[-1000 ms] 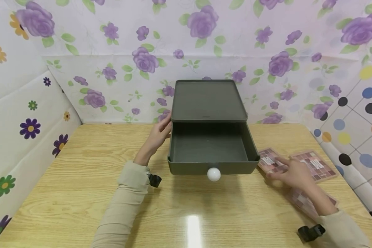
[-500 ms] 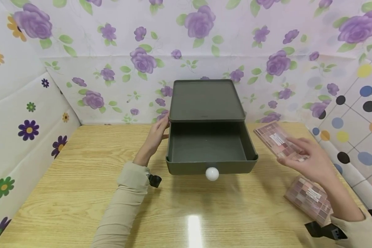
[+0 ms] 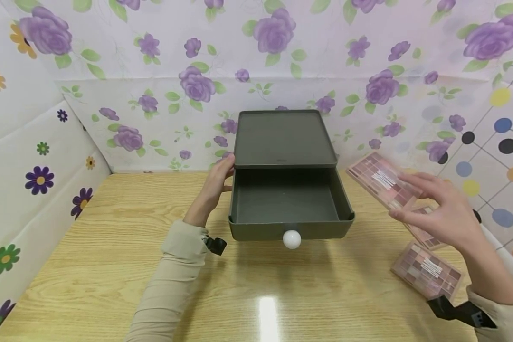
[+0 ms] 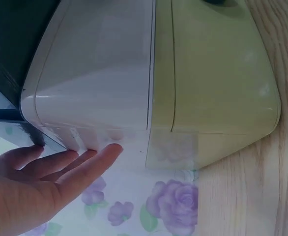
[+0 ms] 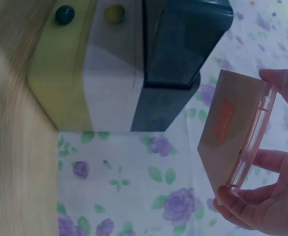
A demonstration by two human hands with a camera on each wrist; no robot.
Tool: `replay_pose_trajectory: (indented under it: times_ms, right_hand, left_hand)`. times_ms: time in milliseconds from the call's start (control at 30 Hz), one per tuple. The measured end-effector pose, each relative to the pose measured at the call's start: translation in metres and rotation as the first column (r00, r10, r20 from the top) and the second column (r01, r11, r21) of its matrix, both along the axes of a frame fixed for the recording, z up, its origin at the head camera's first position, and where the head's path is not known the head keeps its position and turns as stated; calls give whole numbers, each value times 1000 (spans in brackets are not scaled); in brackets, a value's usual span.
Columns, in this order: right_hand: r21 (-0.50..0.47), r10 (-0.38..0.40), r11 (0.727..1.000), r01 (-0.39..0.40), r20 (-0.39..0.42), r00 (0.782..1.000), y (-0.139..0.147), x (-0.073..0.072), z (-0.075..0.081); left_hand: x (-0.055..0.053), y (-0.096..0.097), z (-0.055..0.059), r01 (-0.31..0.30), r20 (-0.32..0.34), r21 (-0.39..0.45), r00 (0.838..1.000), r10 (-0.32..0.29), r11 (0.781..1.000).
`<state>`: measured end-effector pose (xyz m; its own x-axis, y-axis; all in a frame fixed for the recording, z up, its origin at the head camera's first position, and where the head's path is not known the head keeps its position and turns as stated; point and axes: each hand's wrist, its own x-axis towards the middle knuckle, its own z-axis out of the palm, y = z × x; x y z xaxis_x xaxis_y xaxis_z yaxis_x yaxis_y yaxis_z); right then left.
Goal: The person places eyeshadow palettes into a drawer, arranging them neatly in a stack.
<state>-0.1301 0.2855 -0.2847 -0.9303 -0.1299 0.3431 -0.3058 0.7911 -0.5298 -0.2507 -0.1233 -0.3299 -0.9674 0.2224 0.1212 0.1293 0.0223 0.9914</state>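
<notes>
A dark grey-green drawer (image 3: pixel 290 232) with a white round knob (image 3: pixel 291 239) stands pulled out of a small drawer cabinet (image 3: pixel 285 137). My left hand (image 3: pixel 213 187) rests at the cabinet's left side; in the left wrist view its fingertips (image 4: pixel 115 150) lie along the pale middle tier. Raised to the right of the drawer, my right hand (image 3: pixel 446 216) pinches an eyeshadow palette (image 3: pixel 378 176) by its edges, thumb on one side and fingers on the other. The right wrist view shows the beige back of this palette (image 5: pixel 227 123) with an orange label.
Two more palettes lie on the wooden table at right: one eyeshadow palette (image 3: pixel 431 271) near the wrist, another palette (image 3: pixel 424 233) partly hidden behind my hand. Below the dark tier, the cabinet has a white tier (image 5: pixel 112 69) and a yellow tier (image 5: pixel 60 73). Flowered cloth (image 3: pixel 154 104) stands behind.
My right hand has picked the palette up from the table beside the drawer and raised it, moving slightly right. The left hand stays at the cabinet's side.
</notes>
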Motion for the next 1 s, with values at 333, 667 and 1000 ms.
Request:
replay_pose_trajectory:
  times_ms: [333,667,1000]
  right_hand:
    - [-17,109,994,-110,-70,992,-15,1,15]
    - [-20,209,977,-211,-57,976,-35,-2,25]
    - [141,358,929,-342,-112,927,-53,-16,31]
  left_hand:
    - [0,3,2,-40,31,20,999,39,999]
    - [0,2,0,-38,18,4,999,38,999]
    - [1,5,-1,-54,24,-7,998,55,998]
